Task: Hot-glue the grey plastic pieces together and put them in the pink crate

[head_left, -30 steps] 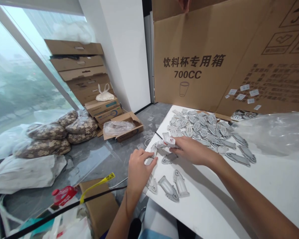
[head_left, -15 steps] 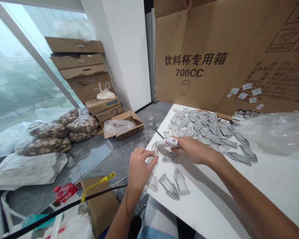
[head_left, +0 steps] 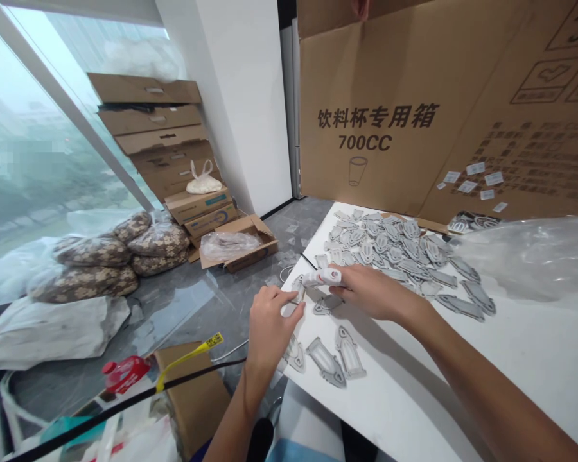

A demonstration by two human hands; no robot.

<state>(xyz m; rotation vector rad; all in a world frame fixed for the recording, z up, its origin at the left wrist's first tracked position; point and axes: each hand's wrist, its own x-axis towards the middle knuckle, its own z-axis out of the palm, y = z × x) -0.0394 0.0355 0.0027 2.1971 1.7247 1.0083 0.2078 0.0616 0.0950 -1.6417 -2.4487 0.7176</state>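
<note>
At the left edge of the white table (head_left: 395, 391), my left hand (head_left: 274, 321) pinches a small grey plastic piece (head_left: 298, 287) between thumb and fingers. My right hand (head_left: 361, 289) is wrapped round a white handheld tool (head_left: 322, 277), whose front end meets that piece. Under the tool lies another grey piece (head_left: 324, 305). Nearer me are two grey pieces (head_left: 350, 353) side by side, and one more (head_left: 295, 354) sits partly behind my left wrist. A pile of similar grey pieces (head_left: 390, 244) covers the table's far part.
A large cardboard box (head_left: 376, 83) stands behind the pile, with clear plastic wrap (head_left: 534, 256) at the right. Left on the floor are an open carton (head_left: 250, 247), stacked boxes (head_left: 164, 141) and patterned bundles (head_left: 96, 256). A red-labelled bottle (head_left: 125, 374) is at lower left.
The white tool and my right hand have shifted very slightly left. My left hand stays at the same piece.
</note>
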